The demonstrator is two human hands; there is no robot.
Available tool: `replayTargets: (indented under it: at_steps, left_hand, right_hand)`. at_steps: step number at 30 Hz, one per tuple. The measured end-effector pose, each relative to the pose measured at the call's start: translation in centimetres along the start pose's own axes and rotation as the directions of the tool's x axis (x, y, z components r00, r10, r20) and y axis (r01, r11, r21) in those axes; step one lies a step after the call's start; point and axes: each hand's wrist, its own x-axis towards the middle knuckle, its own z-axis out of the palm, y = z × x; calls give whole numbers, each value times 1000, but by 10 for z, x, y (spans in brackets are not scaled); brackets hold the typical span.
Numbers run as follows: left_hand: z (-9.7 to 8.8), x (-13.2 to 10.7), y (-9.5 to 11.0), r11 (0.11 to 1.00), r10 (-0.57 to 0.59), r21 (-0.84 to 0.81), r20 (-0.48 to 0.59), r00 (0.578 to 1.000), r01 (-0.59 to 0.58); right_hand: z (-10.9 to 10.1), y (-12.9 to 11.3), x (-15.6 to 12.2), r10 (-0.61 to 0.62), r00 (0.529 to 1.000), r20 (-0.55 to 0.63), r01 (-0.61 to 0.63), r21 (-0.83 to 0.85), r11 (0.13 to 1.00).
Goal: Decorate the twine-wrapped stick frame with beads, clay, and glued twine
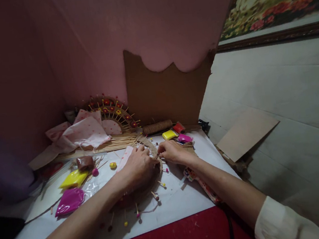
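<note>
My left hand (138, 166) lies curled over a round craft disc (146, 192) with thin sticks tipped by coloured beads poking from its rim. Its fingers grip the disc's twine-wrapped edge (152, 147). My right hand (172, 151) sits just right of it, fingers pinched together at the same rim, where a twine end seems to be, too small to be sure. Both hands rest on a white sheet (182, 199) on a red surface (179, 237).
Yellow (73, 179) and magenta (69, 200) clay packets and a brown block (85, 162) lie left. A twine spool (157, 127), small clay packs (176, 133), a bundle of sticks (112, 144), pink cloth (82, 133) and a finished beaded fan (114, 114) stand behind. Cardboard (246, 133) lies on the right floor.
</note>
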Motion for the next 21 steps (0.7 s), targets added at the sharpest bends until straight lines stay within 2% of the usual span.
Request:
replayTargets:
  at_steps: [8,13,21]
  left_hand:
    - [1,3,-5,997,-43,-66,-18,999,42]
    - [4,5,-13,995,-95,-22,-13,995,95]
    - [6,4,-9,998,-64,-13,8,998,64]
  right_hand:
    - [5,-1,2,-1,999,-35,0,-13,1000]
    - [7,2,5,-4,998,-59,3,-15,1000]
    - [6,-1,8,16,998,-54,-16,-9,1000]
